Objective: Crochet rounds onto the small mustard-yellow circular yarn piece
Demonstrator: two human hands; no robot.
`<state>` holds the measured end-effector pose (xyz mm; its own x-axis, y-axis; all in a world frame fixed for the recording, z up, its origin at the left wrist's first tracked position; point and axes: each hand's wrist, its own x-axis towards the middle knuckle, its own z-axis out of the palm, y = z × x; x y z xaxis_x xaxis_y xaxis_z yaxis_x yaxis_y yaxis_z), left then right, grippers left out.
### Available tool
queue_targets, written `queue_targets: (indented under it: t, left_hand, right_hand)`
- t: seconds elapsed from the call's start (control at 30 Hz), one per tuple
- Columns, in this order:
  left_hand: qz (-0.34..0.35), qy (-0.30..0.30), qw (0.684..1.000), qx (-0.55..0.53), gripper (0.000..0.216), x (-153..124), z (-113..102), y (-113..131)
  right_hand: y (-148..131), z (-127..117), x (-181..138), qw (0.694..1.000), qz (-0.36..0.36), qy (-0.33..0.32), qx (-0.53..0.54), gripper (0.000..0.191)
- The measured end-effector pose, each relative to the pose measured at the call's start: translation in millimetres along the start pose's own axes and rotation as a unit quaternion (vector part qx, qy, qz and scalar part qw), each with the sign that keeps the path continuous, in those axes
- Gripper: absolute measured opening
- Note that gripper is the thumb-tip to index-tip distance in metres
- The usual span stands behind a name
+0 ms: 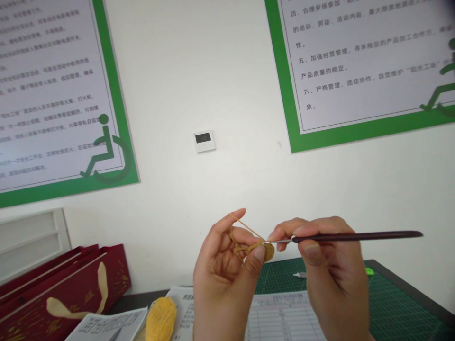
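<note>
A small piece of mustard-yellow crochet work (269,252) is pinched between the thumb and fingers of my left hand (227,270). A strand of yarn (249,227) runs from the raised left index finger down to the work, and more yarn loops around the other fingers. My right hand (330,265) grips a crochet hook (359,236) by its dark handle, which points to the right. The thin metal shaft reaches left, and its tip meets the crochet work by my left thumb. Stitches at the tip are too small to make out.
Below my hands are printed sheets (284,317), a yellow yarn ball (161,319) and a green cutting mat (398,303) with a white pen-like item (300,274). Dark red gift bags (85,289) stand at left. A thermostat (204,141) and green-framed posters (287,128) are on the wall.
</note>
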<state>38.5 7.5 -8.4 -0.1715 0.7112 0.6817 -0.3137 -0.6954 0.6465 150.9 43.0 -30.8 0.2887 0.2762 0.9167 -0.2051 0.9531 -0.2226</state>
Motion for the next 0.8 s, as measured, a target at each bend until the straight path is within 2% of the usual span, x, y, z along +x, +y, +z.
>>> queue_targets:
  t: [0.2, 0.4, 0.57, 0.7, 0.8]
  left_hand:
    - [0.010, -0.004, 1.000, 0.021, 0.043, 2, -4, -1]
    - [0.024, -0.013, 0.998, 0.055, 0.043, 3, -10, -5]
    - [0.026, -0.020, 0.999, 0.044, 0.043, 2, -7, -5]
    - [0.014, -0.008, 1.000, 0.017, 0.043, 0, -2, -2]
    - [-0.034, -0.011, 0.999, -0.018, 0.046, 0, 0, 1]
  right_hand:
    - [0, -5, -3, 0.999, -0.032, -0.026, -0.028, 0.017]
    - [0, -10, -1, 0.988, -0.113, -0.070, -0.077, 0.037]
    - [-1, -12, 1, 0.974, -0.176, -0.085, -0.112, 0.048]
    - [0, -12, 1, 0.977, -0.166, -0.080, -0.108, 0.048]
    - [2, -11, 0, 0.979, -0.158, -0.081, -0.096, 0.047]
